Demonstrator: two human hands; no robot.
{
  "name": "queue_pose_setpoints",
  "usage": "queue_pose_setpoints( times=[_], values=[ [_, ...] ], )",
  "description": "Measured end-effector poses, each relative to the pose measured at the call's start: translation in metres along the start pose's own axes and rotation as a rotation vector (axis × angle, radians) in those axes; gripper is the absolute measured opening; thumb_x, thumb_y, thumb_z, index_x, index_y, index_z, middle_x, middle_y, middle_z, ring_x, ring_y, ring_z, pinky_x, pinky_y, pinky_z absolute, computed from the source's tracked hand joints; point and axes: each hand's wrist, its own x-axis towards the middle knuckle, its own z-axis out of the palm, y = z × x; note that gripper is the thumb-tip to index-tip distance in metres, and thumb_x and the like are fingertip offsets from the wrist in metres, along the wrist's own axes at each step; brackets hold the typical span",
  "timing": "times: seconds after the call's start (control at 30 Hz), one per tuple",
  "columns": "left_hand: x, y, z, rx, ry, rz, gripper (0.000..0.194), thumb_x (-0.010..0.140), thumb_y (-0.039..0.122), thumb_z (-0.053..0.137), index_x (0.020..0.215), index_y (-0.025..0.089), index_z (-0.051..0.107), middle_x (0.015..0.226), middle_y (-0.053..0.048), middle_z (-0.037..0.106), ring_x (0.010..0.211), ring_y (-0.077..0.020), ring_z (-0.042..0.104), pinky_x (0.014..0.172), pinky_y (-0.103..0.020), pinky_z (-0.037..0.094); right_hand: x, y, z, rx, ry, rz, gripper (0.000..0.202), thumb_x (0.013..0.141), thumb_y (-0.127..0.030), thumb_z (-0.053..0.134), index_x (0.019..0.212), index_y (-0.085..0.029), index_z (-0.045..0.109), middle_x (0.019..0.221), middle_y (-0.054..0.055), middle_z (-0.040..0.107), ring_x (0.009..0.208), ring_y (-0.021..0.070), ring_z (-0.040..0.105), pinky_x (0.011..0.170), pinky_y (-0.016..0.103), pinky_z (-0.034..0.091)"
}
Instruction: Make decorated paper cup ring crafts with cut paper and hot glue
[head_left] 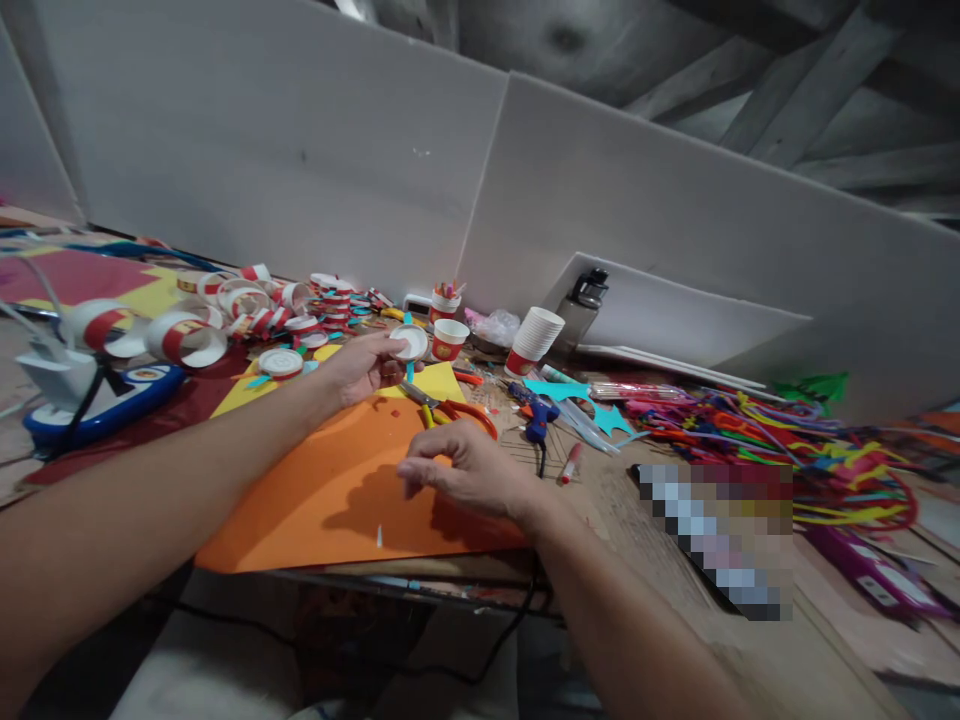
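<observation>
My left hand (366,370) pinches a white round cup bottom (409,343) by its edge, with teal strips sticking out above and below. Over the orange sheet (300,500) hovers my right hand (469,468), its thumb and fingers closed together; whatever is between them, if anything, cannot be made out. Behind that hand lie scissors with orange handles (472,415) and a yellow-handled tool (427,408). A small white scrap (379,537) rests on the orange sheet. Left of my left hand sits another white disc (280,362) with teal tabs.
Cut cup rings (184,338) are heaped at the left. Further back stand a paper cup (449,341), a tilted stack of cups (535,340) and a bottle (585,305). A blue glue gun (538,418), a red marker (571,465) and colourful pipe cleaners (750,430) lie to the right.
</observation>
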Motion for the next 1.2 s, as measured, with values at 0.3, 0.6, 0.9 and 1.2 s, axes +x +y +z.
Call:
queue_pose_setpoints(
  times=[0.3, 0.6, 0.9, 1.2],
  values=[
    [-0.005, 0.000, -0.002, 0.505, -0.098, -0.086, 0.027, 0.063, 0.022, 0.076, 0.088, 0.013, 0.072, 0.075, -0.009, 0.071, 0.052, -0.0122, 0.059, 0.039, -0.017, 0.035, 0.003, 0.007, 0.003, -0.055, 0.073, 0.113, 0.018, 0.091, -0.026, 0.055, 0.098, -0.017, 0.069, 0.074, 0.000, 0.066, 0.060, 0.0085, 0.056, 0.058, 0.020, 0.040],
    [-0.014, 0.013, -0.006, 0.881, -0.242, -0.231, 0.046, 0.049, 0.023, 0.080, 0.094, 0.018, 0.072, 0.060, -0.003, 0.069, 0.049, -0.0162, 0.059, 0.045, -0.023, 0.040, 0.009, 0.006, -0.019, -0.114, 0.489, 0.055, 0.015, 0.087, -0.019, 0.056, 0.090, -0.015, 0.071, 0.080, 0.002, 0.070, 0.072, 0.0110, 0.058, 0.068, 0.022, 0.042],
    [-0.016, 0.023, -0.009, 1.205, -0.330, -0.115, 0.023, 0.059, 0.041, 0.074, 0.067, 0.019, 0.074, 0.051, -0.003, 0.064, 0.042, -0.0126, 0.050, 0.041, -0.021, 0.029, 0.052, 0.031, -0.096, -0.219, 0.865, 0.195, 0.016, 0.081, -0.024, 0.057, 0.085, -0.014, 0.069, 0.078, 0.003, 0.068, 0.072, 0.0132, 0.058, 0.069, 0.025, 0.043],
    [-0.002, 0.013, -0.008, 1.003, 0.036, 0.420, 0.013, 0.068, 0.037, 0.071, 0.067, 0.024, 0.072, 0.075, -0.006, 0.072, 0.073, -0.0232, 0.063, 0.067, -0.030, 0.044, 0.117, 0.058, -0.158, -0.431, 1.001, 0.390, 0.022, 0.082, -0.024, 0.055, 0.089, -0.013, 0.073, 0.081, 0.005, 0.070, 0.071, 0.0132, 0.056, 0.066, 0.024, 0.039]
  ],
)
